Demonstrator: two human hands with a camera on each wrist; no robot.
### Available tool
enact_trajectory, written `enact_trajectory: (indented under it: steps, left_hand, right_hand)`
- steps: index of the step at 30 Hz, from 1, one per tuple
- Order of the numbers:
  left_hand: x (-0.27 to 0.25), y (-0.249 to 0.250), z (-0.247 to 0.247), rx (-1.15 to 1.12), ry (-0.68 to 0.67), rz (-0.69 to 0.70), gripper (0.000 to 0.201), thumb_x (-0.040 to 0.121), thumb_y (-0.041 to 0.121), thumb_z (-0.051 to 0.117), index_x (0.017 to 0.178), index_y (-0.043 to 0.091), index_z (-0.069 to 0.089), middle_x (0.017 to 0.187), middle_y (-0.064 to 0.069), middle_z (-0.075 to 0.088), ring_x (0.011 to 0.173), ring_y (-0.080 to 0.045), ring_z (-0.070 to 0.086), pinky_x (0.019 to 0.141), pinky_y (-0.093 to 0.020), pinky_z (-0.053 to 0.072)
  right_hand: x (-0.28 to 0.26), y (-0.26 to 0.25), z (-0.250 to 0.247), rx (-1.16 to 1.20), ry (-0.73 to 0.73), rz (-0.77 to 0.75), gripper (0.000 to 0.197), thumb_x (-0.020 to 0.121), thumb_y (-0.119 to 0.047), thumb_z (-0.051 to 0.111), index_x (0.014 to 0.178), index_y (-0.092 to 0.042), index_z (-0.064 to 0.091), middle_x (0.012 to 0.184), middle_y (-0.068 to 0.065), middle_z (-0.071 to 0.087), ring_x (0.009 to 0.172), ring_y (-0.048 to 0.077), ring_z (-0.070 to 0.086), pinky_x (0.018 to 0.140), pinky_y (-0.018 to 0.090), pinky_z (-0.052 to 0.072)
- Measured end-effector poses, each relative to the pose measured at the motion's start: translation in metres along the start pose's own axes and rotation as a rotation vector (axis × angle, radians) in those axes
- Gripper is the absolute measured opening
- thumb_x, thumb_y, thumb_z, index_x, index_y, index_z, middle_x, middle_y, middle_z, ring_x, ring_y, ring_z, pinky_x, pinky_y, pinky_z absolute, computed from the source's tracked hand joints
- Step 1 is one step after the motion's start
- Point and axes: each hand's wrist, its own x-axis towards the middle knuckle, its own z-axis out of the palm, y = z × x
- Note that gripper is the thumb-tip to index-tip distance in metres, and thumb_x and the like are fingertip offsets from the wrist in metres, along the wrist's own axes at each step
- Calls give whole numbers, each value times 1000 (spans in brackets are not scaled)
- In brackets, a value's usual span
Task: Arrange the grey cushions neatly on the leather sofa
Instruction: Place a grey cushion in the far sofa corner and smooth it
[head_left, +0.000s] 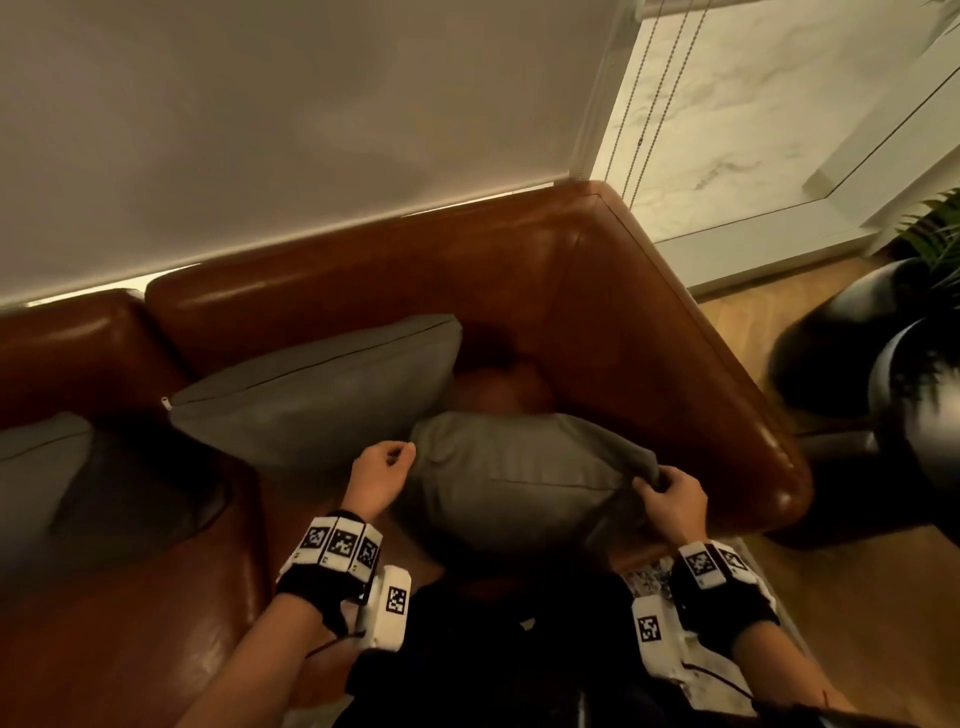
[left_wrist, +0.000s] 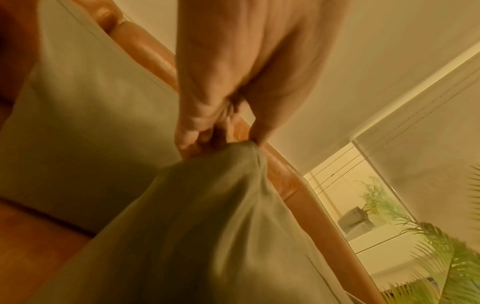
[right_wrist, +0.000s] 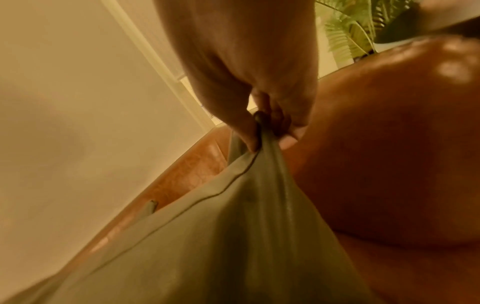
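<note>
A grey cushion (head_left: 519, 478) hangs over the right end of the brown leather sofa (head_left: 519, 270), held up by its two top corners. My left hand (head_left: 387, 465) pinches the left corner (left_wrist: 233, 152). My right hand (head_left: 670, 491) pinches the right corner (right_wrist: 259, 139), close to the armrest (head_left: 727, 374). A second grey cushion (head_left: 322, 395) leans against the backrest just left of the held one. A third grey cushion (head_left: 41, 467) lies at the far left, partly cut off by the frame edge.
A dark round planter (head_left: 914, 405) with green fronds (head_left: 935, 234) stands on the wooden floor right of the armrest. A pale roller blind (head_left: 285, 130) hangs behind the sofa, and bead cords (head_left: 654, 98) drop past its right edge.
</note>
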Motion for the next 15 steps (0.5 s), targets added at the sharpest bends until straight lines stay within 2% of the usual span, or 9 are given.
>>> enact_trajectory:
  steps: [3,4,6,7,8,10,12,14,15]
  left_hand:
    - [6,4,-7,-97,-72,-61,36,89,9,57,120,-9,56,111,-23,65,106,-31,63,96,-36,48]
    - [8,3,-10,-159,-98,-79,32,89,6,56,117,-10,57,105,-23,66,97,-27,66,89,-32,51]
    - [8,6,-18,-309,-169,-139,18,88,4,57,101,-6,65,88,-16,67,72,-14,69,65,-18,55]
    - [7,8,-22,-353,-190,-167,13,86,5,61,95,-2,67,83,-11,67,67,-12,68,57,-15,54]
    - [8,7,-24,-365,-179,-179,12,83,8,65,92,0,68,81,-7,67,70,-13,66,55,-17,52]
    - [16,2,-24,-248,-82,-108,17,80,13,69,93,2,70,79,-5,66,77,-17,62,58,-21,45]
    - [21,2,-19,-30,-29,41,19,84,18,66,89,1,72,78,-10,68,86,-25,64,67,-24,41]
    - [20,4,-12,165,-62,143,25,90,20,57,73,7,69,76,-13,66,91,-28,64,70,-23,35]
    - [21,3,-9,199,-75,158,33,93,20,53,61,14,61,72,-15,63,91,-31,63,68,-24,32]
  right_hand:
    - [-1,5,-7,22,-77,-13,29,81,-29,70,94,-4,69,90,14,70,91,30,65,79,39,49]
    - [-2,8,-11,59,-111,1,33,79,-36,72,86,-4,70,84,13,70,86,30,66,75,42,50]
    - [-3,18,-23,166,-152,60,41,73,-42,75,78,-2,70,81,19,70,81,32,66,72,46,50]
    - [-3,23,-29,208,-154,91,42,70,-43,76,77,-2,70,82,20,70,81,32,66,72,47,50]
    - [-3,26,-35,232,-152,109,41,70,-43,77,77,-4,71,82,19,71,81,32,66,73,47,51]
    - [-4,33,-42,175,-139,75,35,71,-41,76,76,-7,70,79,15,71,78,29,67,75,48,52]
    - [-6,40,-43,9,-104,-11,30,75,-36,74,77,-7,69,76,10,70,76,26,66,72,44,51]
    - [-3,49,-41,-65,-91,-29,27,77,-34,73,80,-7,68,77,8,69,78,25,65,71,40,49]
    - [0,53,-41,-72,-101,-14,28,77,-34,72,82,-7,68,78,8,70,79,25,66,72,39,50]
